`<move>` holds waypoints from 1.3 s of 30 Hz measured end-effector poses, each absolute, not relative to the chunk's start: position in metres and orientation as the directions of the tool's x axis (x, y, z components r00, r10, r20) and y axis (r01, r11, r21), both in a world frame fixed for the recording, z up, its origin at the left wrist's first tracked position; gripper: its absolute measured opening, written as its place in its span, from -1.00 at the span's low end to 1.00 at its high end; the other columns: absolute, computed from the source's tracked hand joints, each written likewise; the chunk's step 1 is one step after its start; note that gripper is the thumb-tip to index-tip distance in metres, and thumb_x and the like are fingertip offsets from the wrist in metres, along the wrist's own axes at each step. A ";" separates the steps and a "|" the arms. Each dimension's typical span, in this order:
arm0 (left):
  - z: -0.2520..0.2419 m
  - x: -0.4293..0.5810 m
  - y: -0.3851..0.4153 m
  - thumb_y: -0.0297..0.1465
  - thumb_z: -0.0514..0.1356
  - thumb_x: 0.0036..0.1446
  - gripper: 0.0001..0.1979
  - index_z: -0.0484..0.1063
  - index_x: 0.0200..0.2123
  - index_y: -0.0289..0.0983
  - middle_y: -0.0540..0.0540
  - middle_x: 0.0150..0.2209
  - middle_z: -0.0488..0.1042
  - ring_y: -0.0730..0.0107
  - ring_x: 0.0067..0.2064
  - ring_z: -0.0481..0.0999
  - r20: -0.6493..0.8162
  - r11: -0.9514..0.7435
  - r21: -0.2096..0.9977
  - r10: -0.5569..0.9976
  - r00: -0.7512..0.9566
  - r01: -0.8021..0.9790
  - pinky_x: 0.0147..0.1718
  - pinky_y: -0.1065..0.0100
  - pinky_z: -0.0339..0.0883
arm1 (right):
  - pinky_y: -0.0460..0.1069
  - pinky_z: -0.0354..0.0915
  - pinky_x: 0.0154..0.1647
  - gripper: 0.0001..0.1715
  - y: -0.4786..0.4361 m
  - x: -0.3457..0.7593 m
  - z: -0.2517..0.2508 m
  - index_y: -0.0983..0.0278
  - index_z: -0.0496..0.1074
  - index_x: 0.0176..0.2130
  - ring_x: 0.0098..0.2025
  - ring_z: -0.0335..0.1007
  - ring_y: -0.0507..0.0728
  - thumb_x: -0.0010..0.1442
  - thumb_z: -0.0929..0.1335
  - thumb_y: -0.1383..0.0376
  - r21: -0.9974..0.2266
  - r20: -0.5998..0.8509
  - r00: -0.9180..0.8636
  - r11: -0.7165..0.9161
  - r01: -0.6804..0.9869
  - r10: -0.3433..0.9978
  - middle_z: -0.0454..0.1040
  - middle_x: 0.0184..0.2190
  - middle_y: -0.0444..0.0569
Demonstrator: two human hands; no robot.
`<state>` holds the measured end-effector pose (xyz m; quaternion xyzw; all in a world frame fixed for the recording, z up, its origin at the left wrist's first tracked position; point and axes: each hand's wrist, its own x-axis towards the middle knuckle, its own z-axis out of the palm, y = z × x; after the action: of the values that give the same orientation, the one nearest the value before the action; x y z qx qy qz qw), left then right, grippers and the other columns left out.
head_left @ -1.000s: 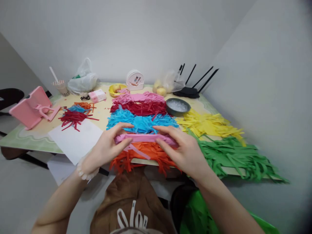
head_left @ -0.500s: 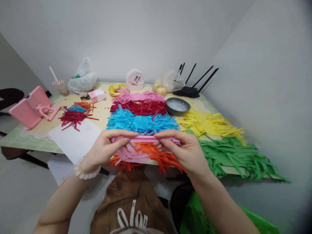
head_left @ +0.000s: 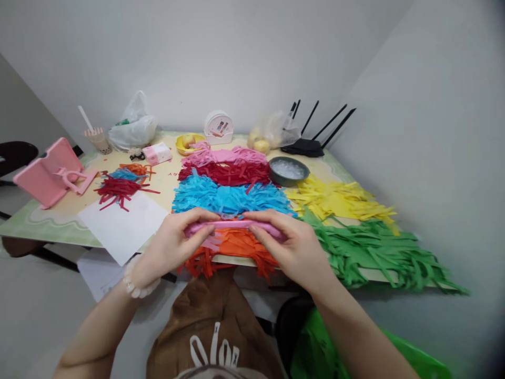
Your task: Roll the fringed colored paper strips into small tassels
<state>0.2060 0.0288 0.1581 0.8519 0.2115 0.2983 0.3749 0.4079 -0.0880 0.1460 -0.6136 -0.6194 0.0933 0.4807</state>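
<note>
Pink paper (head_left: 232, 225), gathered into a slim band, stretches between the person's two hands, its ends tucked inside the curl of each. Left hand (head_left: 168, 242) and right hand (head_left: 298, 245) both hold it, forefingers above and thumbs below, with a narrow gap between the tips. Half a second ago other fingertips showed beneath the band, and loose pink fringe hung broadly beside the left hand; now only a small pale patch shows there, over the orange fringe (head_left: 240, 243). That suggests the paper is being rolled up more fully, though its underside is hidden. Blue fringe (head_left: 234, 199) lies just beyond the fingertips. Green fringe (head_left: 371, 247) spreads to the right of the right hand, and a white sheet (head_left: 122, 226) lies left of the left hand.
</note>
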 end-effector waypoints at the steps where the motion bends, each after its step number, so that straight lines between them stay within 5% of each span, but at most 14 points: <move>1: 0.157 0.206 0.029 -0.42 0.22 0.25 -0.89 0.51 -0.16 -0.25 -0.04 -0.26 0.61 0.44 -0.26 0.57 0.353 -0.655 0.739 0.576 0.737 0.157 -0.24 0.47 0.37 | -0.02 0.39 -0.13 -0.82 -0.088 0.408 0.146 0.23 0.57 -0.18 -0.18 0.56 0.12 0.26 0.35 0.34 -0.694 0.477 0.206 0.222 0.685 0.854 0.64 -0.22 -0.05; 6: 0.157 0.205 0.028 -0.36 0.22 0.24 -0.89 0.45 -0.31 -0.28 -0.03 -0.37 0.58 0.43 -0.36 0.55 0.300 -0.547 0.830 0.604 0.738 0.111 -0.35 0.45 0.38 | -0.05 0.43 -0.27 -0.92 -0.088 0.408 0.148 0.24 0.53 -0.31 -0.31 0.57 0.10 0.20 0.38 0.34 -0.822 0.389 0.261 0.205 0.531 0.884 0.63 -0.34 -0.07; 10: 0.158 0.206 0.027 -0.35 0.25 0.22 -0.86 0.53 -0.22 -0.31 -0.07 -0.40 0.61 0.39 -0.38 0.59 0.176 -0.275 0.961 0.641 0.747 0.010 -0.34 0.42 0.45 | -0.05 0.51 -0.37 -0.91 -0.086 0.405 0.145 0.24 0.59 -0.30 -0.44 0.59 0.08 0.16 0.43 0.31 -0.945 0.301 0.296 0.242 0.219 0.907 0.65 -0.41 -0.07; 15: 0.150 0.205 0.030 -0.35 0.29 0.17 -0.78 0.65 -0.15 -0.27 -0.14 -0.33 0.66 0.33 -0.34 0.61 0.074 -0.039 0.997 0.655 0.752 -0.064 -0.30 0.36 0.50 | -0.04 0.55 -0.37 -0.89 -0.081 0.405 0.140 0.18 0.67 -0.30 -0.42 0.61 0.10 0.12 0.48 0.31 -0.958 0.278 0.268 0.287 0.005 0.923 0.66 -0.41 -0.05; 26: 0.140 0.217 0.020 -0.46 0.34 -0.03 -0.94 0.66 -0.46 -0.26 -0.09 -0.53 0.58 0.38 -0.46 0.53 0.097 0.151 0.935 0.759 0.644 -0.320 -0.41 0.37 0.42 | -0.08 0.48 -0.39 -0.72 -0.076 0.405 0.140 0.17 0.66 -0.35 -0.42 0.55 0.05 0.08 0.38 0.48 -0.915 0.404 0.279 0.380 0.136 0.871 0.64 -0.42 -0.10; 31: 0.148 0.206 0.026 -0.48 0.23 0.14 -0.83 0.66 -0.37 -0.25 -0.14 -0.33 0.64 0.30 -0.26 0.60 0.217 -0.192 0.974 0.635 0.741 -0.120 -0.22 0.34 0.44 | -0.02 0.48 -0.28 -0.67 -0.082 0.407 0.145 0.19 0.64 -0.33 -0.33 0.58 0.10 0.11 0.32 0.50 -0.781 0.567 0.216 0.434 0.449 0.795 0.65 -0.37 -0.07; 35: 0.167 0.198 0.036 -0.45 0.20 0.20 -0.82 0.62 -0.21 -0.25 -0.18 0.00 0.60 0.17 0.03 0.55 0.260 -0.516 0.855 0.514 0.817 0.052 0.06 0.25 0.35 | 0.00 0.49 -0.17 -0.63 -0.084 0.410 0.153 0.18 0.63 -0.23 -0.25 0.59 0.10 0.15 0.31 0.52 -0.613 0.643 0.016 0.502 0.610 0.766 0.66 -0.32 -0.07; 39: 0.173 0.208 0.036 -0.38 0.19 0.25 -0.76 0.56 -0.05 -0.23 -0.15 -0.03 0.61 0.22 0.01 0.56 0.278 -0.630 0.773 0.446 0.851 0.078 0.01 0.30 0.37 | -0.01 0.50 -0.13 -0.63 -0.086 0.409 0.156 0.15 0.62 -0.17 -0.20 0.59 0.11 0.22 0.30 0.49 -0.507 0.655 -0.106 0.539 0.673 0.748 0.66 -0.26 -0.05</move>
<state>0.2084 0.0357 0.1729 0.8735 0.1501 0.2282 0.4030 0.4093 -0.0863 0.1560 -0.4783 -0.7426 0.0403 0.4670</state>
